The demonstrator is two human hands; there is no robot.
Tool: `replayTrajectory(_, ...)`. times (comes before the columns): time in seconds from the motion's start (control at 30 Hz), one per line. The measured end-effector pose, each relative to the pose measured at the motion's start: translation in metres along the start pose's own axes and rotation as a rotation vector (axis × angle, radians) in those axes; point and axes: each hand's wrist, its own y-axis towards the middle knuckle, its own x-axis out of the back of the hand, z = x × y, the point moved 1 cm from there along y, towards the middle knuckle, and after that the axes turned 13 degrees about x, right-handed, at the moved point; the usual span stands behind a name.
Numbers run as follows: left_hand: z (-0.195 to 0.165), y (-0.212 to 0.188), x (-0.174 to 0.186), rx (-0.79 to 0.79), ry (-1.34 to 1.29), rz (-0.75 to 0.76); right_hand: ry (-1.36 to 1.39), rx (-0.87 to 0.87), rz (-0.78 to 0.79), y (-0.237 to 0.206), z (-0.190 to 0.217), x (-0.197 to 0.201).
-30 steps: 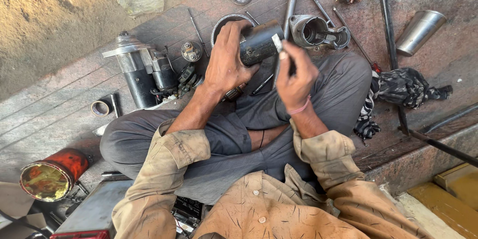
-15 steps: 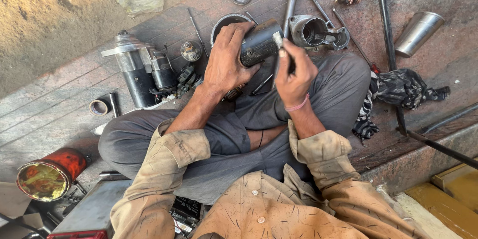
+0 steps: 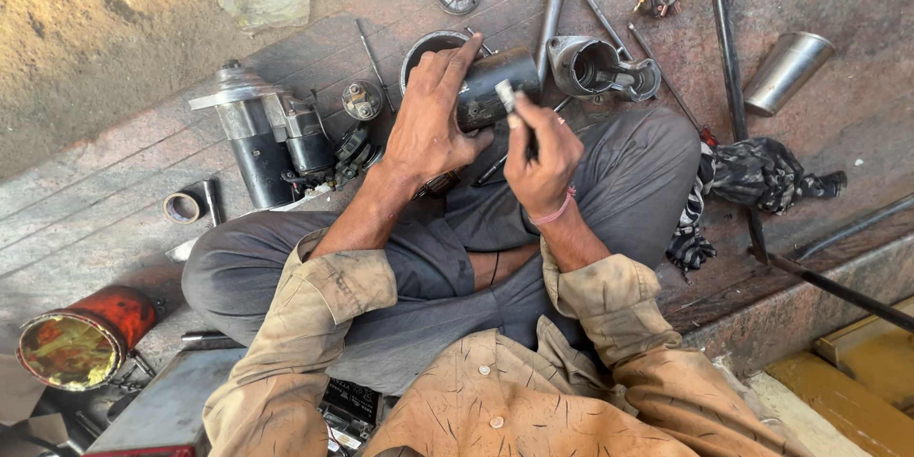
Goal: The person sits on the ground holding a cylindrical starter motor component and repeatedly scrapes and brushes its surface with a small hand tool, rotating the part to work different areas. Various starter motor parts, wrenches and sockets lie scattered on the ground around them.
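My left hand (image 3: 433, 124) wraps over a dark cylindrical motor housing (image 3: 497, 88) that rests above my crossed legs. My right hand (image 3: 539, 154) is closed around a slim tool (image 3: 507, 97) whose pale metal tip pokes up against the housing's side. Both hands meet at the housing, just above my grey-trousered knees. A round metal ring or cap (image 3: 430, 45) lies right behind my left fingers.
A starter motor (image 3: 257, 138) stands to the left. A cast metal end housing (image 3: 602, 67), a wrench (image 3: 554, 2), long rods (image 3: 731, 67), a shiny metal cup (image 3: 785, 71), a dark rag (image 3: 757, 176) and a red tin (image 3: 81, 338) lie around on the stone floor.
My hands stay on the housing; the right hand with the tool has shifted slightly along its side. The view has drifted a little.
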Motion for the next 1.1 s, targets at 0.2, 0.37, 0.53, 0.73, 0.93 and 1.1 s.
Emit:
replayTrajectory(0.2, 0.003, 0.000, -0.004, 0.063, -0.045, 0.000, -0.026, -0.062, -0.016, 0.001, -0.008, 0.005)
replayTrajectory(0.37, 0.001, 0.002, -0.003, 0.030, -0.049, -0.006, 0.019, 0.057, -0.023, -0.001, -0.005, 0.003)
replayTrajectory(0.53, -0.004, 0.000, -0.001, 0.083, -0.008, 0.005, -0.024, -0.085, -0.019, -0.002, -0.003, 0.003)
replayTrajectory(0.73, -0.008, -0.001, -0.001, 0.108, -0.057, 0.018, 0.010, -0.050, -0.025, -0.009, 0.003, -0.003)
replayTrajectory(0.93, -0.006, -0.002, -0.002, 0.090, -0.087, 0.017, -0.016, -0.179, -0.090, -0.012, -0.009, -0.003)
replayTrajectory(1.1, -0.001, -0.001, -0.006, 0.074, -0.092, 0.019, 0.004, -0.019, 0.005, -0.014, -0.001, -0.008)
